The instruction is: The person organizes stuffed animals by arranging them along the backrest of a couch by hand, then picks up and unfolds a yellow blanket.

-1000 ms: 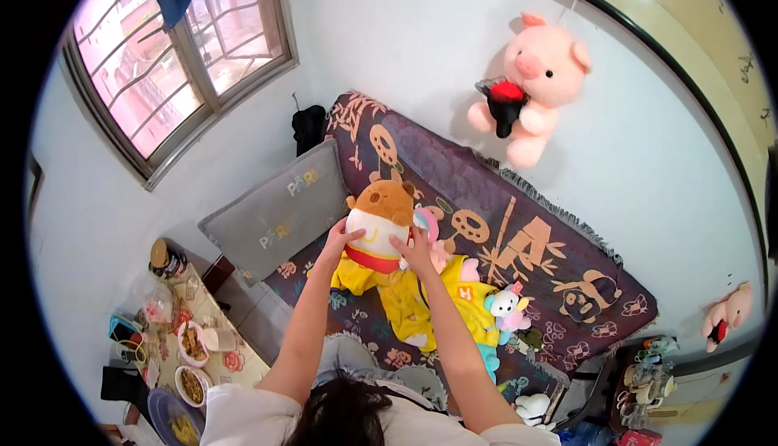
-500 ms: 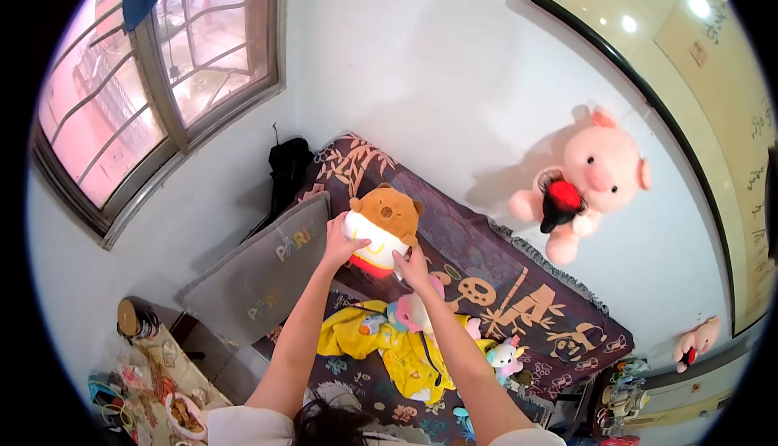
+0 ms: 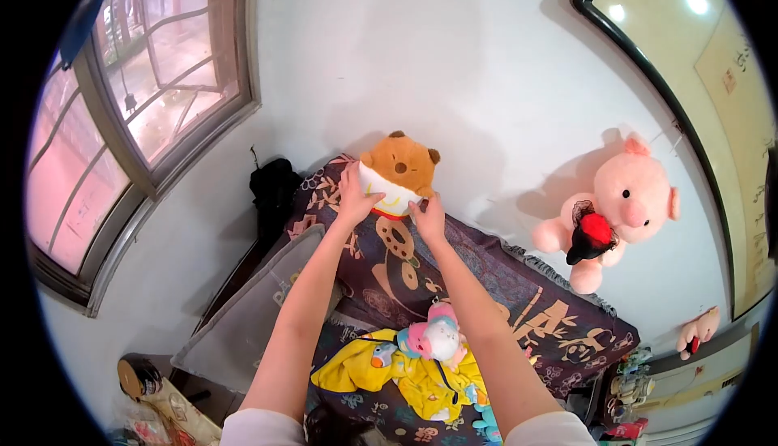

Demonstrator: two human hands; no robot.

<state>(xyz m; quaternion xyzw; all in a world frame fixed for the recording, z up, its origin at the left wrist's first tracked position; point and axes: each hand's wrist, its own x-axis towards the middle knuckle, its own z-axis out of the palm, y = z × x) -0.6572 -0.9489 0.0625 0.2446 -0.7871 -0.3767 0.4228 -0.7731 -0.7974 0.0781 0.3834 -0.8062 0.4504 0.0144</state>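
A brown plush bear [image 3: 399, 168] with a white and red outfit is held upright near the top edge of the patterned sofa cover [image 3: 478, 259], close to the wall. My left hand [image 3: 356, 199] grips its left side, thumb across the white front. On the other side, my right hand [image 3: 427, 212] holds its lower right edge. Below my arms, a yellow cloth [image 3: 356, 365] and a pink and white plush toy [image 3: 438, 339] lie on the seat.
A grey cushion [image 3: 243, 340] leans at the sofa's left end, near a black bag [image 3: 274, 186]. On the wall hang a large pink pig plush [image 3: 636, 190] and a framed picture [image 3: 640, 65]. A table corner [image 3: 174, 405] shows at lower left.
Both hands have lifted the bear up and away, from over the seat to the sofa's top edge by the wall. The view has tilted upward, and the table's bowls have left it.
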